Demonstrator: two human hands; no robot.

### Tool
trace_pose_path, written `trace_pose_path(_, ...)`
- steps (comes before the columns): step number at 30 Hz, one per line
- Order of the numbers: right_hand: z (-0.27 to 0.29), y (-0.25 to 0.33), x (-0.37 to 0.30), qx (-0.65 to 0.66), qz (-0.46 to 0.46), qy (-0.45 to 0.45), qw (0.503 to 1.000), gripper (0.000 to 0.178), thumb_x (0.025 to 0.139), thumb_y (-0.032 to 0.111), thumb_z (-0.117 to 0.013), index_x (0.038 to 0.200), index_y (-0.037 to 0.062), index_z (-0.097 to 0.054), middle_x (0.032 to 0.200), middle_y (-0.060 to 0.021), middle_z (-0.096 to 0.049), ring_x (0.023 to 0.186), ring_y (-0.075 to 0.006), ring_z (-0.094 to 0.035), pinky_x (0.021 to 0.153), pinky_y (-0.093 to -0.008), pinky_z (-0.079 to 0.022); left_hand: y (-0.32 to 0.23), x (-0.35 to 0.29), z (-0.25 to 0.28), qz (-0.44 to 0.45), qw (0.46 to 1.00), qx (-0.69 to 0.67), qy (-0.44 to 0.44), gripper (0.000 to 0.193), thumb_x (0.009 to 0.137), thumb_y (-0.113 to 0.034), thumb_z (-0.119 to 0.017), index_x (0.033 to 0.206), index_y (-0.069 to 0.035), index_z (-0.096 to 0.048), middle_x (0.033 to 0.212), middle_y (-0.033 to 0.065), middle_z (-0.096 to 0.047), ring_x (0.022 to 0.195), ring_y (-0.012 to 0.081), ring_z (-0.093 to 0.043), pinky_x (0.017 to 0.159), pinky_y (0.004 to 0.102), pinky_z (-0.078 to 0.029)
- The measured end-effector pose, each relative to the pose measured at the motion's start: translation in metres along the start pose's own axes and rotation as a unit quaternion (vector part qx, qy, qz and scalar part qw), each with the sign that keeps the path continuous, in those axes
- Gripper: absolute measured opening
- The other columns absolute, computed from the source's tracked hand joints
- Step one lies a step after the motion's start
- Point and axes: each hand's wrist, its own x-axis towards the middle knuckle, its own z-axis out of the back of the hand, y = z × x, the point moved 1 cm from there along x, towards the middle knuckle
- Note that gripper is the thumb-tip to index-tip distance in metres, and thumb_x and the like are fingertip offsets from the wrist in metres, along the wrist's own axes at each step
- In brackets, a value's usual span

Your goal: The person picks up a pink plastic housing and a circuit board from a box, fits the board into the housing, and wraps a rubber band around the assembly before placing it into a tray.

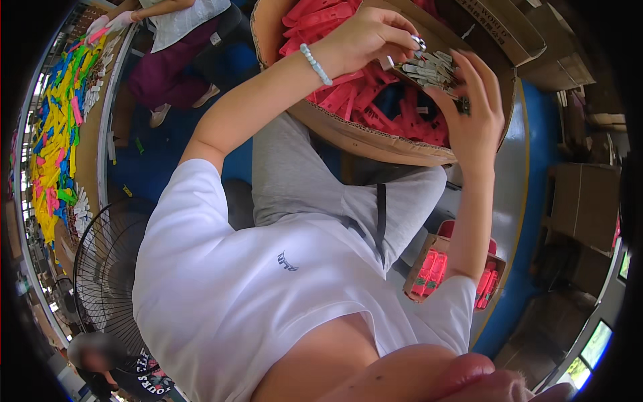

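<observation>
My left hand (378, 39), a pale beaded bracelet (315, 65) at its wrist, hovers over a large cardboard box (395, 149). Its fingers pinch around a small shiny silver-and-dark piece (418, 43); a small white piece (387, 63) shows below the fingertips. To the right, my right hand (477, 107) is raised over the box with fingers curved and apart. A small dark piece (463, 105) shows beside its palm; I cannot tell whether it touches. Inside the box lie many pinkish-red plastic pieces (348, 94), and a cardboard tray of slim whitish metal-like pieces (429, 70) rests on top.
At lower right, an open box holds red pieces (429, 271). A black-caged fan (110, 268) stands at left, near a long table of colourful plastic pieces (57, 154). A gloved co-worker (184, 27) works there; another person (100, 362) is lower left. Cardboard boxes (583, 208) line the right.
</observation>
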Motion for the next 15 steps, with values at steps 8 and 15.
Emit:
trace_pose_path(8,-0.058,-0.044,0.034,0.15,0.041,-0.001,0.988,0.021,0.084,0.0,-0.068,0.105,-0.0005,-0.068,0.097,-0.0088,-0.07,0.084,-0.0157,-0.067,0.075,-0.0284,-0.054,-0.029,-0.024,0.001,-0.118,0.992,0.036,-0.007,0.022,0.091,-0.005,-0.063,0.112,0.002,-0.062,0.092,0.0067,-0.067,0.085,0.0084,-0.061,0.071,0.0212,-0.05)
trace_pose_path(15,-0.091,-0.051,0.057,0.508,-0.161,0.019,0.846,0.017,0.088,-0.005,-0.063,0.105,-0.0103,-0.065,0.103,-0.0162,-0.068,0.094,-0.0217,-0.067,0.086,-0.0341,-0.059,-0.031,-0.022,0.044,-0.126,0.988,0.084,0.029,0.02,0.092,-0.006,-0.063,0.107,0.006,-0.066,0.095,0.0039,-0.064,0.085,0.0098,-0.061,0.076,0.0239,-0.049)
